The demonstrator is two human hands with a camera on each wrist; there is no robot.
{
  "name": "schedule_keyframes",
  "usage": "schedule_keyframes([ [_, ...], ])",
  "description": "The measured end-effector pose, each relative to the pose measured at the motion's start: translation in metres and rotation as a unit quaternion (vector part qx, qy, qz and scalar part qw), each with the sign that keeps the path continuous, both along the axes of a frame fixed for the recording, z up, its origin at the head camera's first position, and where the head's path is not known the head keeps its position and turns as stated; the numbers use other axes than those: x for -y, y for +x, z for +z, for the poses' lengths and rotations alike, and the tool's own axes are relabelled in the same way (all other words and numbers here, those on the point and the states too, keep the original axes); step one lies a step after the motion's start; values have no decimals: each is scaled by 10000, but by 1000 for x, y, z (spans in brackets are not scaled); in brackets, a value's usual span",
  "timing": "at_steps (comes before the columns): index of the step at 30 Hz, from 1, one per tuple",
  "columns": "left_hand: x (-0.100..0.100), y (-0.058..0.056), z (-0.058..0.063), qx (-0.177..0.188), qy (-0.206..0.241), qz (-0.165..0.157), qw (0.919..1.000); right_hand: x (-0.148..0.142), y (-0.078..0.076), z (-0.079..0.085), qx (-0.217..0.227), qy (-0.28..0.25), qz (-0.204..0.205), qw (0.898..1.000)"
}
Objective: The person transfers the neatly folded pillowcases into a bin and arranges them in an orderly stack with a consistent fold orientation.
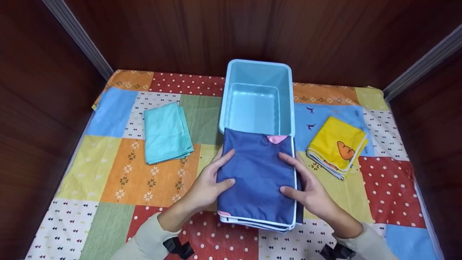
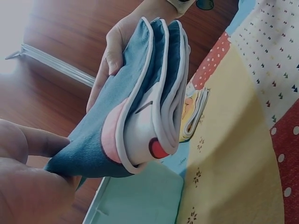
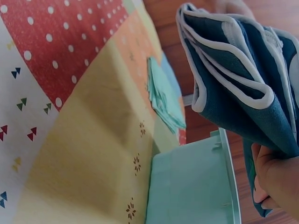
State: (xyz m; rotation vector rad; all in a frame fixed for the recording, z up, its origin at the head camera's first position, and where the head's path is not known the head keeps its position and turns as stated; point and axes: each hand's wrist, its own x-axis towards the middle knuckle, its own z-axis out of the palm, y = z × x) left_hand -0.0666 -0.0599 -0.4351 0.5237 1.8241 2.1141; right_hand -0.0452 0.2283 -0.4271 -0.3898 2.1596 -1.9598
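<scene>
A folded navy cloth (image 1: pixel 258 173) with white piping and pink patches is held between both hands, off the patterned cover. My left hand (image 1: pixel 207 184) grips its left edge, thumb on the top face. At the opposite edge my right hand (image 1: pixel 308 186) holds it the same way. Several stacked layers of the cloth (image 2: pixel 100 126) show in the left wrist view, with a pink, white and red print on an end. Beyond the hands stands a light blue plastic bin (image 1: pixel 258 74), and the cloth's far end overlaps the bin's near rim in the head view.
A folded turquoise cloth (image 1: pixel 166 133) lies to the left. On the right is a folded yellow cloth (image 1: pixel 334 142) with an orange print. All rest on a patchwork-patterned cover (image 1: pixel 151 187), with dark wood panels (image 1: pixel 173 36) behind and at both sides.
</scene>
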Motion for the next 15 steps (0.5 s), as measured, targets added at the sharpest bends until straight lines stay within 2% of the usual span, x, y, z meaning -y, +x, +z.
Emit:
schedule_keyframes([
  [15, -4, -10, 13, 143, -194, 139, 9996, -3, -11, 8, -288, -23, 51, 9996],
])
